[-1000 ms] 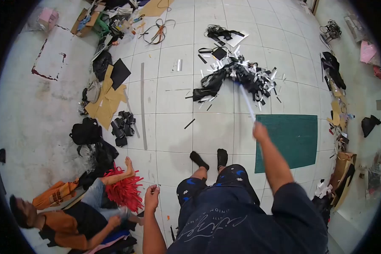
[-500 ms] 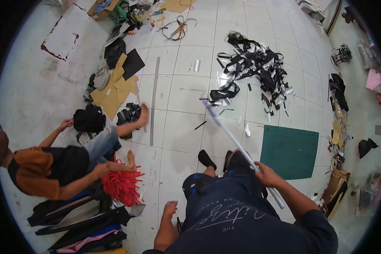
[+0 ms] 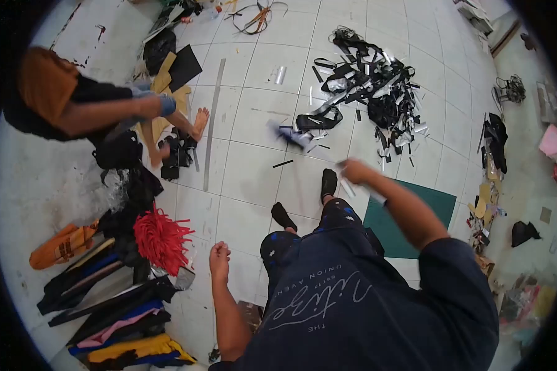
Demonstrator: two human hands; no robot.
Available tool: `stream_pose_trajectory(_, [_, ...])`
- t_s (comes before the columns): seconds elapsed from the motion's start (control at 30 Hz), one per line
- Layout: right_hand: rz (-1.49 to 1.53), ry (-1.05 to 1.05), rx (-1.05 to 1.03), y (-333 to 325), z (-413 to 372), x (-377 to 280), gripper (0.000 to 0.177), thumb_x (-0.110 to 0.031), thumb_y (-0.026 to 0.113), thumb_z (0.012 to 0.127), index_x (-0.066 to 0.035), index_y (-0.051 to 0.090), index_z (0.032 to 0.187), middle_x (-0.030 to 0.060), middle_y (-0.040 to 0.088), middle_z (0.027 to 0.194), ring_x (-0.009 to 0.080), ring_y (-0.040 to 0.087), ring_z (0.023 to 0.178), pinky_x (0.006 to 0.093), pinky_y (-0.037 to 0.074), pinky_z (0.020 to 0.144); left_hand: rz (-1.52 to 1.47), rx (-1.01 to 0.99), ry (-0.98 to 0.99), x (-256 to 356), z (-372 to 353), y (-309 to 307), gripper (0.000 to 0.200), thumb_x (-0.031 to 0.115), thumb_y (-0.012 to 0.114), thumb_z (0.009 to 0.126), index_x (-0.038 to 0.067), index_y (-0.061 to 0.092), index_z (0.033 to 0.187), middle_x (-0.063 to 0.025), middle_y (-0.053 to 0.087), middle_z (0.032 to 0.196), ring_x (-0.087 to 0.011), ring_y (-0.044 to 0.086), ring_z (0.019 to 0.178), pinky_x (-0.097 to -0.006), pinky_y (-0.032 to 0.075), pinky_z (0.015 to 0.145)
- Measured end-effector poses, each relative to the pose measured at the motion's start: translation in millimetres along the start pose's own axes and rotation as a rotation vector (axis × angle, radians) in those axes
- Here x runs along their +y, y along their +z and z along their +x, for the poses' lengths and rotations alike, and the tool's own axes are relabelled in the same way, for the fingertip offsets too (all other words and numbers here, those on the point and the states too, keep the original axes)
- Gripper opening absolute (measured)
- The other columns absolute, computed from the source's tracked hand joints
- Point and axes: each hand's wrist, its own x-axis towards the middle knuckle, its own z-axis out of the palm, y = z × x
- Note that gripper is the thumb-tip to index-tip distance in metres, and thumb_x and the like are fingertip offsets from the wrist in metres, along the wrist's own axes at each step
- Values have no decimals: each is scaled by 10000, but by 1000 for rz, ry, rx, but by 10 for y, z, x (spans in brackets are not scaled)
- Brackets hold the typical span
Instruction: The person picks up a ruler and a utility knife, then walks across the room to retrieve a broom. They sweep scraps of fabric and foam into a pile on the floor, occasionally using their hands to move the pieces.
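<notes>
My right hand [image 3: 356, 171] reaches forward, its fingers closed round a long pale pole [image 3: 376, 196]. Part of the pole shows below my forearm; the rest is hidden or smeared by motion. A blurred bluish-grey shape [image 3: 289, 136] lies ahead, seemingly the pole's far end, close to a heap of black and silver strips [image 3: 384, 93]. Off to my left, my left hand [image 3: 220, 255] hangs over the tiles with its fingers curled in and nothing visible in them. A green mat [image 3: 408, 229] lies beneath and beyond my right forearm.
Another person [image 3: 99, 102] bends forward at the left, a bare foot on the floor. Near them are a red bundle of strips [image 3: 161, 241], a row of folded fabrics [image 3: 117, 309] and a long grey strip [image 3: 213, 130]. Assorted items line the right wall, including a black bundle [image 3: 525, 233].
My right hand has swung forward with the pole, whose far end shifted left. My left hand has moved up and left. The other person has risen from sitting and is leaning over.
</notes>
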Motion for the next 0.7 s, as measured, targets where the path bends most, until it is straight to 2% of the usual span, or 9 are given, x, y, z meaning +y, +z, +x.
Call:
stream_pose_trajectory(0.03, [25,-31,147,-233,222,494,421,-178,542,756,-41,527,1154,181,632,875,278,632,670,381,509,636,4,-4,-45,-99,-12,161,344,268,555,847,33,501,1092,-26,540,884,-102,503,769,-233,403,641])
stream_pose_trajectory(0.07, [79,117,137,-713,211,548,412,-164,533,762,-24,527,1149,179,634,877,284,630,647,371,513,621,7,-6,-89,-258,-74,308,351,273,560,843,32,502,1092,-27,540,880,-104,505,759,-234,404,631])
stream_pose_trajectory(0.17, [-178,215,446,-1385,306,815,329,-186,528,782,-5,564,1054,225,618,885,362,611,815,405,495,728,108,-81,-286,-765,-394,615,359,293,580,826,31,518,1064,-27,547,840,-112,508,698,-242,406,581])
stream_pose_trajectory(0.3, [-48,215,590,-1593,-62,993,391,-214,533,791,7,493,1111,264,573,996,403,552,942,426,451,821,73,-42,-455,-1248,-944,831,332,307,584,813,41,539,1005,-26,554,797,-122,531,667,-244,410,536])
stream_pose_trajectory(0.4, [109,154,543,-1258,-536,960,495,-200,520,802,-28,401,1251,264,536,1089,391,546,978,422,428,860,11,-91,-608,-1378,-1121,853,350,315,589,807,47,532,1024,-41,553,847,-138,549,678,-255,410,499])
stream_pose_trajectory(0.5, [255,207,331,-937,-1162,488,453,-205,443,844,-98,389,1281,257,583,943,381,580,870,447,444,775,84,-74,-585,-1386,-1034,814,325,291,580,817,53,530,1032,-42,555,844,-137,545,669,-247,407,494])
stream_pose_trajectory(0.57, [126,-5,380,-409,-1254,685,463,-200,456,834,-106,386,1281,236,598,861,378,590,772,450,458,706,-21,-91,-499,-1450,-717,712,295,248,557,835,55,521,1055,-42,559,847,-137,538,666,-236,399,491])
stream_pose_trajectory(0.63, [179,64,90,-346,-1522,329,488,-194,465,810,-110,382,1284,218,600,886,381,583,782,474,452,710,44,-40,-391,-815,-656,802,289,248,544,841,61,516,1059,-28,559,859,-121,526,679,-236,401,507])
stream_pose_trajectory(0.7, [238,-86,138,47,-1505,295,491,-187,438,796,-119,402,1281,240,588,882,374,584,848,463,452,744,111,-56,-314,-520,-431,793,322,259,545,840,58,494,1086,-29,548,907,-121,522,711,-235,409,549])
